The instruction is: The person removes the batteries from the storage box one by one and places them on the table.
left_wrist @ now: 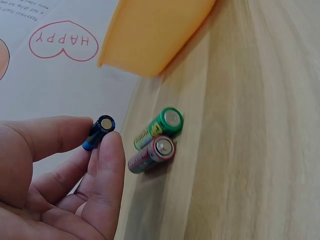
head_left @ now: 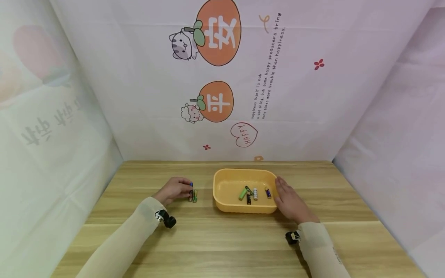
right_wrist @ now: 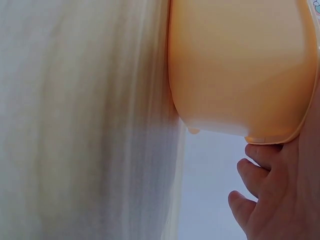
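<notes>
My left hand (head_left: pixel 174 190) pinches a dark blue battery (left_wrist: pixel 95 136) between thumb and fingertips at the left of the table. Close by, a green battery (left_wrist: pixel 159 129) and a red-and-grey battery (left_wrist: pixel 151 155) lie side by side on the wood. To their right stands a yellow-orange plastic basin (head_left: pixel 240 209) with several loose batteries on its floor, among them a light green battery (head_left: pixel 242 194) and a white battery (head_left: pixel 255 194). My right hand (head_left: pixel 291 202) rests along the basin's right end, fingers extended against the wall near the rim.
The wooden table (head_left: pixel 222 243) ends at a printed cloth backdrop (head_left: pixel 153 116). Pale cloth walls stand on the left and right sides. A dark battery (head_left: pixel 268 192) lies near the basin's right end, apart from the others.
</notes>
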A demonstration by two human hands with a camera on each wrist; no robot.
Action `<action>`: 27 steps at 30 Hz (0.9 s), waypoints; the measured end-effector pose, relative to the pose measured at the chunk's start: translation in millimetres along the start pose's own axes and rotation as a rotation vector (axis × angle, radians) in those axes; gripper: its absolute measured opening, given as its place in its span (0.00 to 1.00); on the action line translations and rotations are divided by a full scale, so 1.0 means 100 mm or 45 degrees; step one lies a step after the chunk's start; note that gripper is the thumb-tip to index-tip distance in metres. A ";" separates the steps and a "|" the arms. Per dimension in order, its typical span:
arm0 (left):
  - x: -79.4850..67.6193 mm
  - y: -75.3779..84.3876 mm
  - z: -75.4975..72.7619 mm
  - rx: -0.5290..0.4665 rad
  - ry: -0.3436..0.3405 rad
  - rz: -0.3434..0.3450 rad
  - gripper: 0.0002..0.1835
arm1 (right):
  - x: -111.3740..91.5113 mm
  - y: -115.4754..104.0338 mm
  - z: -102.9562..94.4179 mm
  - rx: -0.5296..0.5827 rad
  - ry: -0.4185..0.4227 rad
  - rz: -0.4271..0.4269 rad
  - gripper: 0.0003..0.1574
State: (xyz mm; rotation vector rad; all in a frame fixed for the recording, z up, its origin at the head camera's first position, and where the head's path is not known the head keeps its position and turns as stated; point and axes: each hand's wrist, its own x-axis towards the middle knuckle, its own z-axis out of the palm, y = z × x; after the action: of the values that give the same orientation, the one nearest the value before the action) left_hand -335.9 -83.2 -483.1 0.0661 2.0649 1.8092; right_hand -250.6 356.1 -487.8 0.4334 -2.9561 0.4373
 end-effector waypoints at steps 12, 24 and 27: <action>-0.02 -0.07 -0.07 -0.014 0.032 -0.019 0.19 | 0.01 -0.01 -0.01 0.003 -0.005 0.000 0.37; -0.02 -0.14 -0.08 0.097 0.045 -0.049 0.16 | 0.01 -0.02 -0.02 0.001 -0.012 0.010 0.37; -0.01 -0.14 -0.07 0.133 0.064 -0.046 0.14 | 0.02 -0.01 -0.02 0.003 -0.017 0.015 0.37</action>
State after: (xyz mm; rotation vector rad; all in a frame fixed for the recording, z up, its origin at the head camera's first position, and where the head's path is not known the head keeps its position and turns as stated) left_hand -333.9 -92.1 -495.3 0.0120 2.1804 1.6969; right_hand -251.6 355.1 -485.5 0.4205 -2.9727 0.4409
